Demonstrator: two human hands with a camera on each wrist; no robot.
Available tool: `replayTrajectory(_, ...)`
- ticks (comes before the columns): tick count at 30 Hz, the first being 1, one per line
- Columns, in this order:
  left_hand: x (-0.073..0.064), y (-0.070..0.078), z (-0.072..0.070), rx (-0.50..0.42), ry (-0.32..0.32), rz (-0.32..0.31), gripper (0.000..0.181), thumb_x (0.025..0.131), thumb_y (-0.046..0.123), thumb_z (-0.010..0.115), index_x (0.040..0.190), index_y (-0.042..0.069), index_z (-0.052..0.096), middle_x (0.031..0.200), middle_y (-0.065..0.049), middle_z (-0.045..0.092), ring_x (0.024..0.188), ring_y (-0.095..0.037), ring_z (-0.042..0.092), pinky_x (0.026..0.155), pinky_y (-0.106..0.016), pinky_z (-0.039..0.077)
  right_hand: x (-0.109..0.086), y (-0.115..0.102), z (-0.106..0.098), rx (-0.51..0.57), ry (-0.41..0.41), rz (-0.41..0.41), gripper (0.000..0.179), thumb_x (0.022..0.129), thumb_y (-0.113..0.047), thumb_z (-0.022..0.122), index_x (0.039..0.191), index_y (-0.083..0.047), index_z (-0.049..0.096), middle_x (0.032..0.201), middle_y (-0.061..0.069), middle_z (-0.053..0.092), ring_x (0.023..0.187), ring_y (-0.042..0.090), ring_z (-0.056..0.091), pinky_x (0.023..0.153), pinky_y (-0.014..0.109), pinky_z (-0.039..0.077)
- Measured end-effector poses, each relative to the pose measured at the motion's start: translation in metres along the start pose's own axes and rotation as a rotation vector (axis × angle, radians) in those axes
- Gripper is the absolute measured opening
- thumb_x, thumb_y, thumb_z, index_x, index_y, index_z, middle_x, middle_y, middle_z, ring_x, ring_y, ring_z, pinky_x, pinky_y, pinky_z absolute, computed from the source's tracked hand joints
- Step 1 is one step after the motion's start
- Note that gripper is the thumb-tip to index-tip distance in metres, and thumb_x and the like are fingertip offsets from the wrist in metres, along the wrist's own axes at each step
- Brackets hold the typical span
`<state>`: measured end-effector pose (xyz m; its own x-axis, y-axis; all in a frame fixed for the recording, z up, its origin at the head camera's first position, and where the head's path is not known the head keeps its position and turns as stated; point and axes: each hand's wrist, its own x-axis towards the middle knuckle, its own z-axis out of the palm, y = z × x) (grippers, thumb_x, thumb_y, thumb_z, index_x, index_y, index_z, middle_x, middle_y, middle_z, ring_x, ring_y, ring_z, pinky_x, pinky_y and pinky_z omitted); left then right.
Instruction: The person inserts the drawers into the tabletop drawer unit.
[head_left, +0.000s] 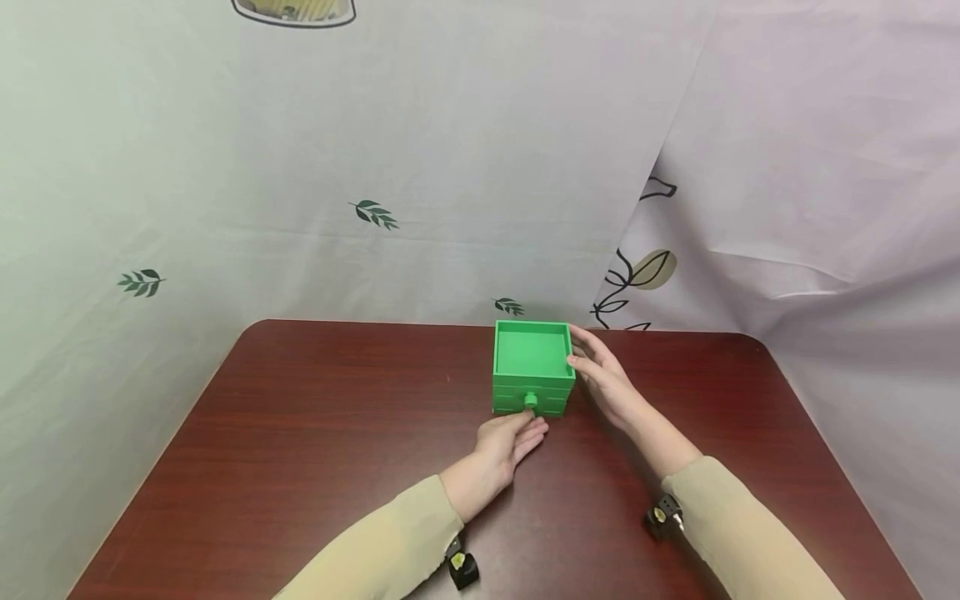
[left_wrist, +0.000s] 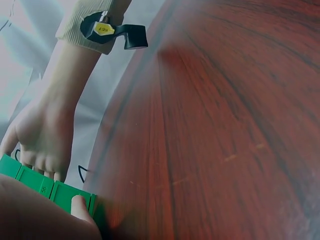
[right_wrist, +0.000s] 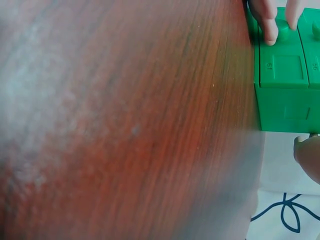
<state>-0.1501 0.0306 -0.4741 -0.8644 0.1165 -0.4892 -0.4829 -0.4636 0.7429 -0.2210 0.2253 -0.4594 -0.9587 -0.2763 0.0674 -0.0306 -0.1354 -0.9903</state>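
A small green drawer box (head_left: pixel 533 350) with a recessed top stands near the table's far edge. Round knobs stick out of its front, the upper knob (head_left: pixel 531 401) among them. My left hand (head_left: pixel 497 446) is low at the front, palm turned up. Its fingertips pinch the bottom drawer's knob (right_wrist: pixel 284 31), seen in the right wrist view. Against the box's right side rests my right hand (head_left: pixel 611 385), fingers extended along the wall and thumb at the top rim. In the left wrist view the right fingertips are hidden by the box.
The brown wooden table (head_left: pixel 360 442) extends left, right and in front of the box. Close behind it hangs a pale curtain (head_left: pixel 450 167) with leaf prints. Black wrist cameras hang at the left sleeve (head_left: pixel 397 542) and right sleeve (head_left: pixel 742 525).
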Motion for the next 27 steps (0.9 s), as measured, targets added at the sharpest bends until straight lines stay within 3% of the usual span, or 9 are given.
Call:
replayTrajectory(5, 0.0, 0.0, -0.003, 0.019, -0.029, -0.011, 0.039, 0.106, 0.001, 0.058, 0.139, -0.02, 0.052, 0.135, -0.037, 0.064, 0.113, -0.031, 0.077, 0.102, -0.037, 0.064, -0.001, 0.0, 0.0, -0.003, 0.002, 0.001, 0.066, 0.105, -0.003, 0.047, 0.165, 0.004, 0.02, 0.168, 0.029, 0.027, 0.127, -0.002, 0.054, 0.108, 0.009, 0.043)
replayTrajectory(12, -0.003, 0.003, -0.006, 0.035, -0.067, -0.024, 0.044, 0.108, 0.003, 0.056, 0.144, -0.02, 0.047, 0.143, -0.039, 0.057, 0.135, -0.044, 0.061, 0.111, -0.042, 0.059, -0.001, -0.003, 0.001, -0.004, -0.004, -0.003, 0.066, 0.106, -0.004, 0.047, 0.165, 0.005, 0.02, 0.168, 0.029, 0.026, 0.128, -0.002, 0.052, 0.109, 0.009, 0.042)
replayTrajectory(27, -0.009, 0.008, -0.016, 0.041, -0.084, -0.049, 0.045, 0.11, 0.005, 0.051, 0.147, -0.019, 0.043, 0.149, -0.042, 0.05, 0.142, -0.049, 0.051, 0.119, -0.046, 0.052, -0.001, -0.001, 0.001, 0.009, -0.002, -0.006, 0.066, 0.106, -0.003, 0.047, 0.165, 0.005, 0.019, 0.169, 0.029, 0.025, 0.129, -0.002, 0.052, 0.109, 0.009, 0.042)
